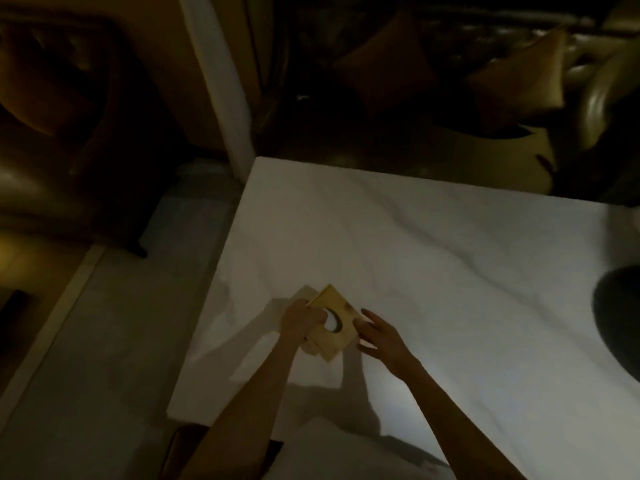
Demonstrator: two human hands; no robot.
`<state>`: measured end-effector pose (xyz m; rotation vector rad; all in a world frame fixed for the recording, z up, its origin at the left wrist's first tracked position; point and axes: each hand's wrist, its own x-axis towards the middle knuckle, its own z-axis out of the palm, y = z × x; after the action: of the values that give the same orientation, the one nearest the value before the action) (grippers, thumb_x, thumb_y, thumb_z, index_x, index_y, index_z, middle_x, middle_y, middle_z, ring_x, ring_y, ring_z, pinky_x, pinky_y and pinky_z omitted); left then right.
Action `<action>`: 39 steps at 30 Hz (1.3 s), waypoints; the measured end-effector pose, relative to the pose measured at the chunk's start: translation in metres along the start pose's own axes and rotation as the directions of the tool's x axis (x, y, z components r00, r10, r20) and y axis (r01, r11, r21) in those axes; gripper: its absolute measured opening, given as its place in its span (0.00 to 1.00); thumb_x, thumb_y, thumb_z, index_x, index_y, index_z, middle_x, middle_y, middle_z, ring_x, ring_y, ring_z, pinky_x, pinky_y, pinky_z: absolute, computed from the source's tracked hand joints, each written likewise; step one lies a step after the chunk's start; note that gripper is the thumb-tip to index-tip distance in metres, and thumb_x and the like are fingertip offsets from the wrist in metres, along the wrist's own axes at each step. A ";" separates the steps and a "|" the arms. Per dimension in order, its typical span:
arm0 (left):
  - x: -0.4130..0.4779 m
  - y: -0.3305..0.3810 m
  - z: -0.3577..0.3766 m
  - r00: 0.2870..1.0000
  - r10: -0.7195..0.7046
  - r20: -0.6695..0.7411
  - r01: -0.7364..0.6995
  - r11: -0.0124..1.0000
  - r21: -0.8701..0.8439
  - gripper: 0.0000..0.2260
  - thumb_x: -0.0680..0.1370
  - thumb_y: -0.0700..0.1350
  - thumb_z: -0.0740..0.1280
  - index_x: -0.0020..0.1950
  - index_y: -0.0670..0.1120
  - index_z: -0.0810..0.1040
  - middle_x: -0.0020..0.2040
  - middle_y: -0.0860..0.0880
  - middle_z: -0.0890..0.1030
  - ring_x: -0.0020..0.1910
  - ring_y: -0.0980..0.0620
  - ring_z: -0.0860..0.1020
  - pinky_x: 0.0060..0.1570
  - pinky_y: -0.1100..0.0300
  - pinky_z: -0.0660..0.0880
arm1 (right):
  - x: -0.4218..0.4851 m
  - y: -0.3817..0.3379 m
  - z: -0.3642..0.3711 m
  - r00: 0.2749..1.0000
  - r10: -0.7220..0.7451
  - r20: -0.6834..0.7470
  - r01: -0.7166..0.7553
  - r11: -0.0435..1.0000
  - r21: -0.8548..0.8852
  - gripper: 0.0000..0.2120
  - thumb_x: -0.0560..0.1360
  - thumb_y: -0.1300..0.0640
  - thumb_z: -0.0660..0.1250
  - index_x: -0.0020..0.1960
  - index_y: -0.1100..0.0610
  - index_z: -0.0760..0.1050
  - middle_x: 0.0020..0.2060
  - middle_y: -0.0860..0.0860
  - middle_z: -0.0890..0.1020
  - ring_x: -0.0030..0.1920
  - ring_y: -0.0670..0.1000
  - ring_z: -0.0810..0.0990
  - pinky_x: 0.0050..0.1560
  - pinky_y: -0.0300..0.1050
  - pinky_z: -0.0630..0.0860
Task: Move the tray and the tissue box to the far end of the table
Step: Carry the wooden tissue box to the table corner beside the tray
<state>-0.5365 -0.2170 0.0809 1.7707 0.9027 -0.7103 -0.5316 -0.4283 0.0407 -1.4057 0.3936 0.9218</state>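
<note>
Gripped at its left edge by left hand: square tan wooden tissue box with round top opening, near white-clothed table's front-left corner. Right hand open, fingers spread against right side.

Your left hand covers the near-left side of the tissue box, so you cannot tell how its fingers sit on that face. The right hand lies along the box's right edge; whether it presses the box or only rests beside it is unclear. A dark rounded thing is cut off by the right edge of the view and too dim to name. The worktop runs out of view at the right and bottom. Both your forearms leave at the bottom edge.
</note>
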 end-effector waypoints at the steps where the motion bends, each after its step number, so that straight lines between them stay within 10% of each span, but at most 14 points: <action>1: -0.008 0.014 0.016 1.000 0.019 0.023 -0.020 0.999 0.029 0.16 0.69 0.46 0.70 0.54 0.41 0.80 0.49 0.43 0.81 0.47 0.41 0.80 0.42 0.48 0.82 | -0.011 -0.002 -0.023 1.000 -0.011 -0.009 0.011 1.000 0.028 0.39 0.70 0.44 0.74 0.75 0.51 0.63 0.66 0.58 0.76 0.64 0.57 0.77 0.61 0.56 0.77; 9: -0.074 0.108 0.183 0.982 0.139 0.129 -0.155 0.981 0.120 0.08 0.67 0.42 0.70 0.46 0.44 0.80 0.40 0.46 0.80 0.36 0.49 0.79 0.31 0.59 0.76 | -0.090 0.009 -0.194 0.999 -0.014 0.037 0.002 0.949 0.316 0.36 0.71 0.47 0.75 0.74 0.48 0.63 0.69 0.54 0.73 0.69 0.63 0.71 0.59 0.66 0.77; 14: -0.092 0.137 0.308 0.986 0.130 0.103 -0.151 0.959 0.238 0.27 0.56 0.52 0.71 0.52 0.44 0.78 0.51 0.45 0.81 0.50 0.41 0.80 0.51 0.49 0.81 | -0.147 0.027 -0.286 0.996 -0.050 -0.077 0.080 0.880 0.469 0.23 0.75 0.56 0.71 0.68 0.49 0.69 0.59 0.61 0.80 0.55 0.60 0.83 0.35 0.50 0.82; 19: -0.066 0.129 0.415 0.895 0.276 0.352 -0.363 0.907 0.212 0.26 0.63 0.60 0.72 0.59 0.56 0.75 0.61 0.44 0.80 0.56 0.43 0.80 0.56 0.39 0.78 | -0.201 0.047 -0.371 0.947 -0.085 -0.309 0.228 0.857 0.462 0.23 0.74 0.54 0.73 0.67 0.47 0.72 0.58 0.60 0.82 0.54 0.61 0.84 0.46 0.53 0.82; 23: -0.115 0.138 0.468 0.868 0.216 0.448 -0.299 0.946 0.122 0.42 0.62 0.71 0.71 0.70 0.70 0.53 0.73 0.50 0.67 0.68 0.40 0.72 0.59 0.36 0.74 | -0.245 0.066 -0.430 0.889 -0.003 -0.458 0.261 0.825 0.501 0.25 0.71 0.49 0.75 0.67 0.48 0.73 0.60 0.60 0.81 0.54 0.63 0.84 0.52 0.63 0.81; 32: -0.149 0.139 0.543 0.639 0.259 0.725 -0.372 0.928 -0.004 0.20 0.69 0.68 0.70 0.60 0.68 0.74 0.60 0.55 0.82 0.59 0.47 0.81 0.58 0.42 0.78 | -0.290 0.115 -0.466 0.731 0.012 -0.682 0.453 0.738 0.499 0.27 0.73 0.49 0.72 0.70 0.50 0.70 0.58 0.56 0.84 0.55 0.61 0.84 0.54 0.56 0.81; 39: -0.150 0.146 0.635 0.584 0.288 0.759 -0.471 0.882 0.027 0.24 0.67 0.67 0.72 0.61 0.66 0.74 0.62 0.54 0.81 0.59 0.48 0.81 0.57 0.46 0.80 | -0.288 0.154 -0.513 0.578 0.045 -0.815 0.585 0.673 0.452 0.25 0.75 0.44 0.66 0.70 0.44 0.68 0.58 0.53 0.84 0.54 0.55 0.85 0.48 0.46 0.82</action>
<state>-0.5361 -0.8848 0.0561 1.5576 -0.1412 -1.1492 -0.6798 -1.0182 0.0588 -1.0142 1.0153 -0.2390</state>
